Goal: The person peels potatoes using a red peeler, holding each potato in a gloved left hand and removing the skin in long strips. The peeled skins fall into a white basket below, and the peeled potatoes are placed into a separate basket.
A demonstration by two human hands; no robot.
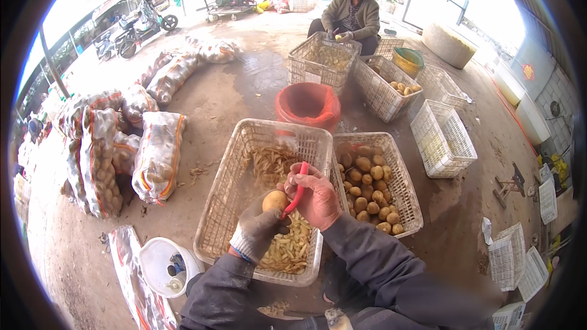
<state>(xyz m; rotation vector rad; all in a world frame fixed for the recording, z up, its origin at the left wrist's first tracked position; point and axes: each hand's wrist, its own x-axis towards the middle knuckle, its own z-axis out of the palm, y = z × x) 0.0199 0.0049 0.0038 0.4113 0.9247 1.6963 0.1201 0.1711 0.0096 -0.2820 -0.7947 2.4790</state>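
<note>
My left hand (258, 228), in a dirty knitted work glove, grips a potato (275, 201) above a plastic crate (216, 208). Bare-skinned, my right hand (316, 195) is closed around the red handle of a peeler (300, 187), whose lower end is against or just beside the potato; the blade is hidden. Potato peelings (291, 247) lie in the crate below both hands, pale ones near me and browner ones toward the far end. Immediately to the right, a second crate (407, 192) holds many unpeeled potatoes (369, 183).
A red mesh-lined tub (308, 105) stands beyond the crates. Past it, a person (353, 13) in a hat sits behind another crate (323, 73). Filled mesh sacks (158, 156) lie to the left. Near my left arm stands a white bucket (153, 270). An upright crate (442, 140) is at right.
</note>
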